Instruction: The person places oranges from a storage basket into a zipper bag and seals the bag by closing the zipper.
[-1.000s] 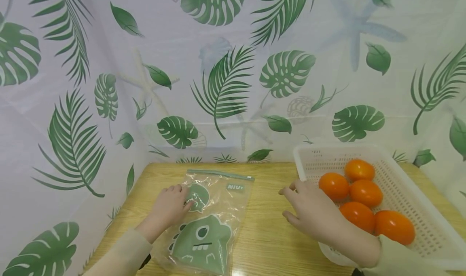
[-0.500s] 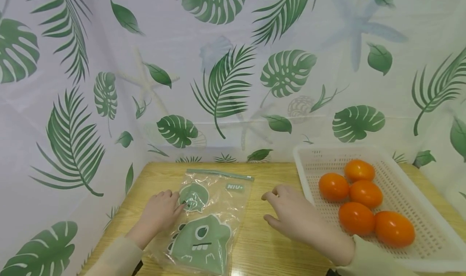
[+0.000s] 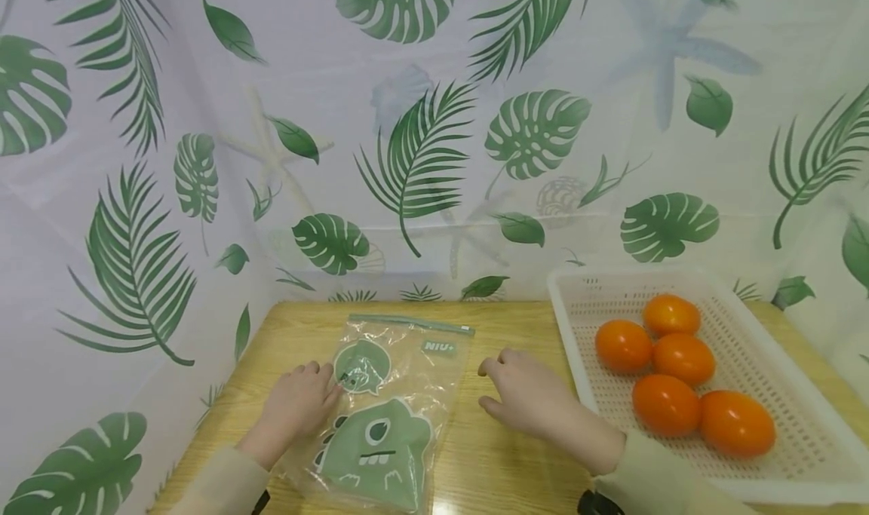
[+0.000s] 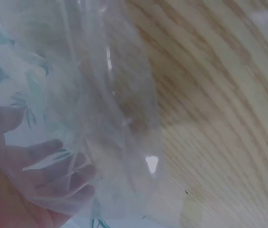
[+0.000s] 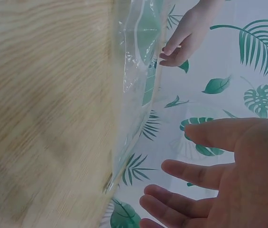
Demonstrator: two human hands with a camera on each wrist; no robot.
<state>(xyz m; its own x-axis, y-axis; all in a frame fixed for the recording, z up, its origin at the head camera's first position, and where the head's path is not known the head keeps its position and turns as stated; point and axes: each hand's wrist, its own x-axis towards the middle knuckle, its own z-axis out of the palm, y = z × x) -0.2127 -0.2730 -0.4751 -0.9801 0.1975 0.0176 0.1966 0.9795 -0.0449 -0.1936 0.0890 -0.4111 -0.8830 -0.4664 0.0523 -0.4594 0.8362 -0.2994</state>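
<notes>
Bag (image 3: pixel 387 417) w/ L hand (image 3: pixel 301 400) at edge, R hand (image 3: pixel 526 390) nr, both relaxed, grasping nil.

The bag (image 3: pixel 410 379) is thin, clear, crinkled plastic with glossy highlights, the table (image 3: pixel 489 466) smooth wood grain with a slight sheen, the basket (image 3: pixel 569 334) perforated plastic, the fruit (image 3: pixel 683 359) smooth and shiny, and the sleeves (image 3: pixel 661 477) matt cloth.

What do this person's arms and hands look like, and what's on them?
The left hand and right hand are ungloved. The left sleeve and right sleeve are plain pale cream. A black object partly shows below the right sleeve; I can't identify it.
</notes>
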